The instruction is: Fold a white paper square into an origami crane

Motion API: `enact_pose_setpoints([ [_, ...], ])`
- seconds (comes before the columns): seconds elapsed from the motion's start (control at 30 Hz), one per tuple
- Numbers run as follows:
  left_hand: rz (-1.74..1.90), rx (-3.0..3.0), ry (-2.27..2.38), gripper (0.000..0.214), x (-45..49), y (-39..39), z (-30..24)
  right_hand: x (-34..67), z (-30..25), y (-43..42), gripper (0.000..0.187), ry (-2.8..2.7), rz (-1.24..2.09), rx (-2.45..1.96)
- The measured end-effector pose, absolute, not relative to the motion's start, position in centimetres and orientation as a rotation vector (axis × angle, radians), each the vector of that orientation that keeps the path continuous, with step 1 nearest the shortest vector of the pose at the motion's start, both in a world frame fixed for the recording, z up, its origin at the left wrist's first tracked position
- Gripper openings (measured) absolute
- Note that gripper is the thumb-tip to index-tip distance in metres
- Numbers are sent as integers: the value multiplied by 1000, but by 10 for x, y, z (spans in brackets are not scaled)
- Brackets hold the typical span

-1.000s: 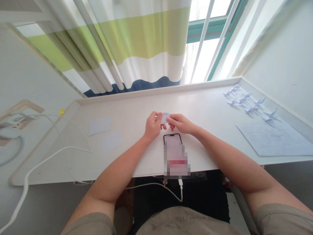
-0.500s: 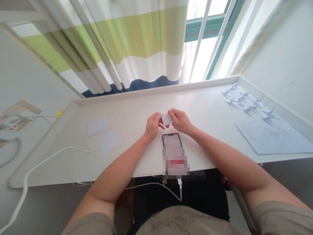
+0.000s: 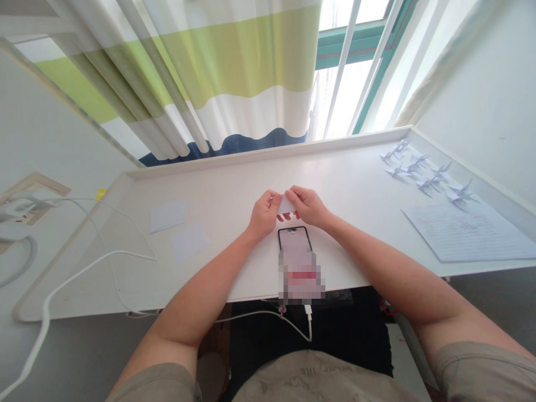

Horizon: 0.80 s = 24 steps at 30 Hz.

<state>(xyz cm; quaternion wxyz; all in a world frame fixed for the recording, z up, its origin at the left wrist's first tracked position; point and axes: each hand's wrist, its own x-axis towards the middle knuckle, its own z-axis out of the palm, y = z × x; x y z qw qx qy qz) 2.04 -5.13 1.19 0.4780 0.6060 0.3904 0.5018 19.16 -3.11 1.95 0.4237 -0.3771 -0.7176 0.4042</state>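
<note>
Between my two hands is a small piece of white paper (image 3: 286, 204), held just above the desk. My left hand (image 3: 265, 213) pinches its left side, thumb on top. On the right side my right hand (image 3: 309, 205) grips it the same way, and fingertips show below its lower edge. Whether the paper is folded I cannot tell. Right below my hands a phone (image 3: 295, 239) lies on the desk, its screen partly blurred out, with a white cable (image 3: 309, 318) plugged into its near end.
Several folded paper cranes (image 3: 429, 180) stand at the back right, beyond a lined, written sheet (image 3: 469, 234). White paper squares (image 3: 168, 216) lie on the left of the white desk (image 3: 234, 178). A charging cable (image 3: 100, 257) loops over the left edge. Curtains (image 3: 251, 67) hang behind.
My thumbs have come closer together over the paper, and less of its surface shows. More fingertips now show beneath it. The phone and the cranes have stayed put.
</note>
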Motion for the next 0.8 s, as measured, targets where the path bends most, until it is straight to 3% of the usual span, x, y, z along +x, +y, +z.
enact_pose_setpoints([
  [0.27,1336,1519,1110,58,22,-58,18,182,15,-30,56,-1655,1146,-856],
  [0.57,1100,1404,918,70,20,-57,17,189,22,-33,57,-1596,1126,-829],
  [0.8,949,1501,839,62,13,-59,21,194,32,-35,53,-1648,1243,-765],
])
